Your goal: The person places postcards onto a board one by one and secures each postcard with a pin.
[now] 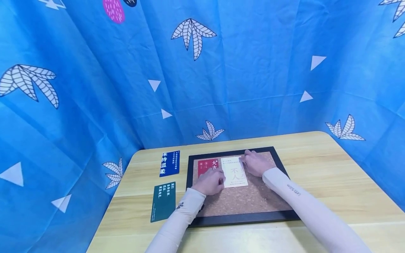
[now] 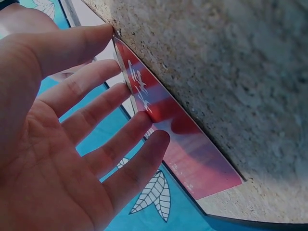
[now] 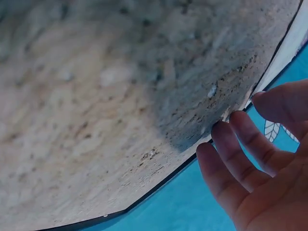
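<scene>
A white card (image 1: 235,177) with pale printing lies on a cork board (image 1: 240,202) in a black frame. At its left edge is my left hand (image 1: 209,181), thumb and fingers spread. In the left wrist view, the fingertips of my left hand (image 2: 72,125) touch or hover just over a red card (image 2: 180,130); the thumb tip is by the white card's edge. My right hand (image 1: 257,163) touches the white card's upper right edge. In the right wrist view, my right hand (image 3: 260,163) has its thumb near the index fingertip, fingers slightly bent. The red card (image 1: 203,165) is partly hidden by my left hand.
Left of the board, a blue card (image 1: 169,164) and a dark green card (image 1: 162,202) lie on the wooden table (image 1: 329,172). The board's black frame (image 1: 246,218) forms a border near me. A blue patterned curtain (image 1: 253,70) hangs behind the table and along its sides.
</scene>
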The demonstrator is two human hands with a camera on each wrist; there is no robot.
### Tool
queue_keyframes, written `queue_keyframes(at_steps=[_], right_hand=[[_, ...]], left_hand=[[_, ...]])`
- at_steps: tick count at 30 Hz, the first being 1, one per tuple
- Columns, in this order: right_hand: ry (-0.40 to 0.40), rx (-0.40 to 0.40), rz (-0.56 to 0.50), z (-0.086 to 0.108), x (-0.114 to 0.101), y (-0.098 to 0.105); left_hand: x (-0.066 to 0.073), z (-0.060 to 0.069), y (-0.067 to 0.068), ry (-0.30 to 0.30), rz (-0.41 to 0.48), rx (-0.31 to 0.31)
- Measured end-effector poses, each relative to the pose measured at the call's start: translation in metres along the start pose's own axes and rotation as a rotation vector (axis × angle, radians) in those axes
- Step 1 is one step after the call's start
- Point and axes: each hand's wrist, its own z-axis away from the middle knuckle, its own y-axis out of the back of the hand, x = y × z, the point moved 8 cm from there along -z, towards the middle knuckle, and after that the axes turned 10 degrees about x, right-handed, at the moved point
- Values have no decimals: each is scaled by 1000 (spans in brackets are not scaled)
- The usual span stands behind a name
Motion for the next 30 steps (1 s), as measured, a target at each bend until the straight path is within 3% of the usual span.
queue_keyframes(at_steps=[20,24,30], right_hand=[[42,8,169,-1,-14,1],[36,31,93,2,-10,0],[-41,19,-190,7,5,6]], left_hand=[[-1,0,0,6,-14,-9],[-1,0,1,13,-8,-9],[1,0,2,-1,-13,4]])
